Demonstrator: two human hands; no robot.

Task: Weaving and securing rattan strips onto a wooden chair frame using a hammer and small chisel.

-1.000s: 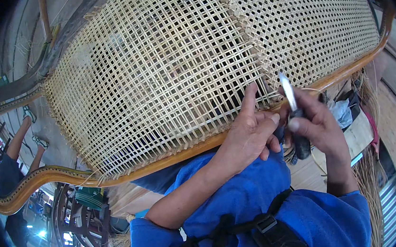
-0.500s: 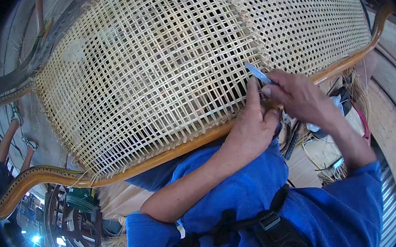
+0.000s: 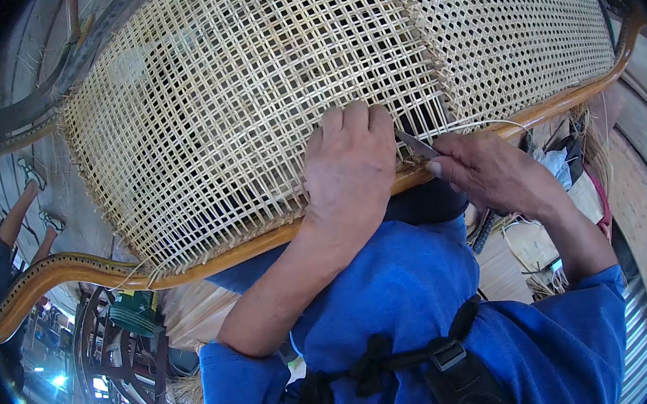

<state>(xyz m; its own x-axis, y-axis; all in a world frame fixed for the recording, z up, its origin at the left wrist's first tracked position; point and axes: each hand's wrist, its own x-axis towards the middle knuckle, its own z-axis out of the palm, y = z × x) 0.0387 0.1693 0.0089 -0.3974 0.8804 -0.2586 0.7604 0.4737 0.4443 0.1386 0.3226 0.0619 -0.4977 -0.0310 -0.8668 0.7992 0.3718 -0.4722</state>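
A large woven cane panel [image 3: 252, 107] in a curved wooden frame [image 3: 212, 259] fills the upper view. My left hand [image 3: 348, 172] lies flat on the weave at the near rail, fingers pressing the strands down. My right hand [image 3: 492, 174] grips a small metal blade [image 3: 414, 143], its tip pointed at the weave just beside my left fingers. A thin loose cane strand [image 3: 487, 124] arcs over my right hand along the rail.
A finer woven section [image 3: 509, 28] lies to the right of the coarse one. Cane scraps and tools [image 3: 546, 251] lie on the floor at right. Another person's legs in sandals [image 3: 25, 215] are at the far left. Stacked chair frames [image 3: 112, 355] stand lower left.
My left hand has slid up from the rail and spread flat on the weave. My right hand has lowered the blade from upright to point at the weave's edge.
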